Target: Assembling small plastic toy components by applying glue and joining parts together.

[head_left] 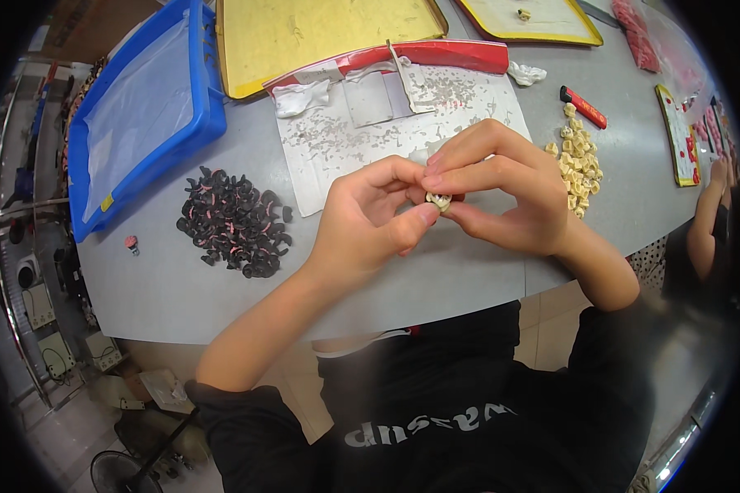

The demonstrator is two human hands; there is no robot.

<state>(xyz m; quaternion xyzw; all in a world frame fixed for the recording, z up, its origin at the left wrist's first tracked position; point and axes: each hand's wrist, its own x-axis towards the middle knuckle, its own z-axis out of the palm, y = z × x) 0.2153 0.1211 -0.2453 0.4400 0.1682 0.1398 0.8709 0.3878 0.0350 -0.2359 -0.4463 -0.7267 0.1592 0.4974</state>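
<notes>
Over the middle of the grey table, my left hand (364,215) and my right hand (510,187) meet fingertip to fingertip. Both pinch a small cream-coloured piece (439,201) with white and dark parts on its face; the fingers hide much of it. Beyond my hands lies a white sheet (304,168) strewn with small grey flakes. A pile of similar cream pieces (580,164) sits just right of my right hand. To the left of my left hand is a heap of small black curved pieces (232,222), some with pink parts.
A blue tray (208,115) stands at the left, with a yellow tray (329,41) behind the sheet and another yellow-rimmed tray (543,25) at back right. A red marker-like stick (584,108) lies by the cream pile. Another person's arm (705,222) is at the far right.
</notes>
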